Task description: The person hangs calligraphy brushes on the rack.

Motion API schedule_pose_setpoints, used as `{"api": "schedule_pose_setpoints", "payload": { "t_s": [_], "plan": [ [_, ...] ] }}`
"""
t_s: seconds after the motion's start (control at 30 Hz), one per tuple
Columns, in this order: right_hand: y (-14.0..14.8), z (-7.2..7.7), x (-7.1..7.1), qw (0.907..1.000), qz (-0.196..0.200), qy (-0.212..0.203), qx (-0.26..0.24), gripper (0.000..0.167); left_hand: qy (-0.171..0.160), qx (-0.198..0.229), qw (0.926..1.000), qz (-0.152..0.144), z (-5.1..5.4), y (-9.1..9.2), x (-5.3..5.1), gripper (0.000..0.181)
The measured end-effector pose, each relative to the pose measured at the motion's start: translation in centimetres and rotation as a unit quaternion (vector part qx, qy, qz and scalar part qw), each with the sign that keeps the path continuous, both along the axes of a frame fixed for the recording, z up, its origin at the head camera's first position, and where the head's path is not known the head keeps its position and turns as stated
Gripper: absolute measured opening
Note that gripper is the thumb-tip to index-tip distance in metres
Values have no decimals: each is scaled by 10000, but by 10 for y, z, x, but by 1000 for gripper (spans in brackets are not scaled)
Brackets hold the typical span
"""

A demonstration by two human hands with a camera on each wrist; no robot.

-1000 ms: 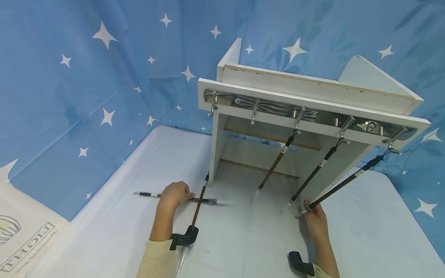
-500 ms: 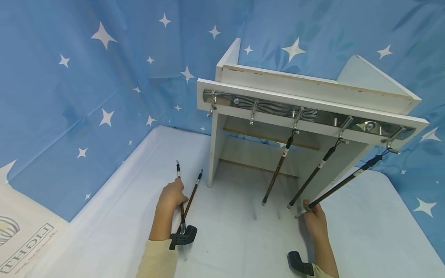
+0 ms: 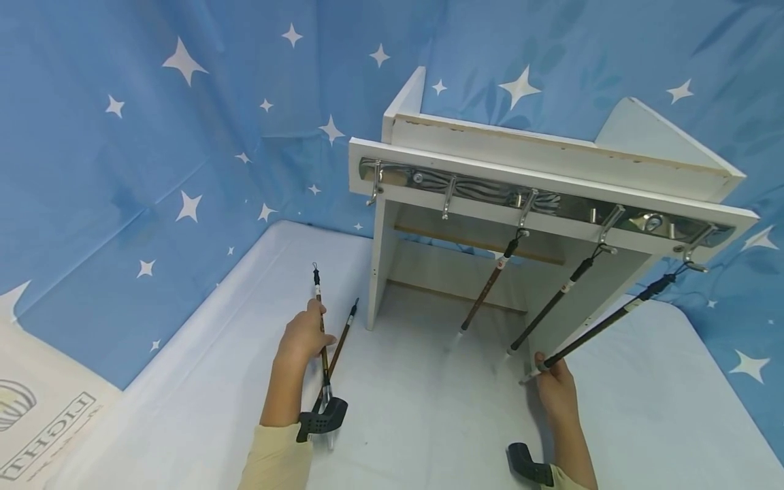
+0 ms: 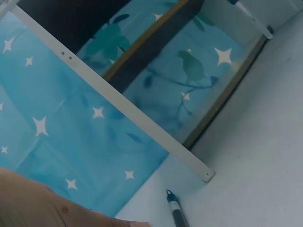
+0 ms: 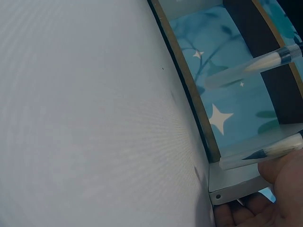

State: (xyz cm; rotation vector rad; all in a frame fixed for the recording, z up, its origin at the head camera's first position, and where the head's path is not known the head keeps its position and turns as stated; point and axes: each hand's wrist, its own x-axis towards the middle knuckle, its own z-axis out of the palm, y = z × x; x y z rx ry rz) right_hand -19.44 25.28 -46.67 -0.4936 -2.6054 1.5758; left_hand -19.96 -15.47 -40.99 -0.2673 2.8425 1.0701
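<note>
My left hand [image 3: 301,335] grips a calligraphy brush [image 3: 318,289] by its brown handle, with the hanging loop pointing away and the capped tip towards me. Under it a second brush [image 3: 344,335] lies on the table, its loop end also visible in the left wrist view. My right hand [image 3: 559,391] holds the lower front edge of the white shelf's right side panel [image 5: 236,190], thumb inside and fingers outside. Three brushes hang from hooks on the white shelf [image 3: 545,160]: one at the middle [image 3: 490,289], one beside it [image 3: 554,299], one at the far right [image 3: 612,321] passing before my right hand.
A metal rail [image 3: 465,187] with several hooks runs along the shelf's front; its two leftmost hooks [image 3: 449,197] bear nothing. White cloth [image 3: 416,422] covers the table. A blue starred curtain [image 3: 202,136] stands behind, and a printed cloth [image 3: 49,422] lies at the left.
The brush in my left hand has turned from lying crosswise to pointing away from me, then shifted slightly farther away. The middle and neighbouring hanging brushes sway. My right hand stays put.
</note>
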Motion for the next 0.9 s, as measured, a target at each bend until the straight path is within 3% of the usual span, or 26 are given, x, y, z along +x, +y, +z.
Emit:
{"api": "schedule_pose_setpoints", "payload": {
  "t_s": [0.17,0.33,0.6,0.9],
  "plan": [
    [0,-1,0,10000,-12,5,7,64,-6,28,9999,-110,10,0,1,73],
    [0,0,0,10000,-14,-5,9,64,336,5,9993,-141,21,0,3,87],
    [-1,0,1,10000,-40,-2,-46,63,900,295,9951,-299,44,4,14,87],
    [-1,2,1,10000,-11,-20,-78,64,1624,455,9844,-511,69,6,32,87]
  ]
}}
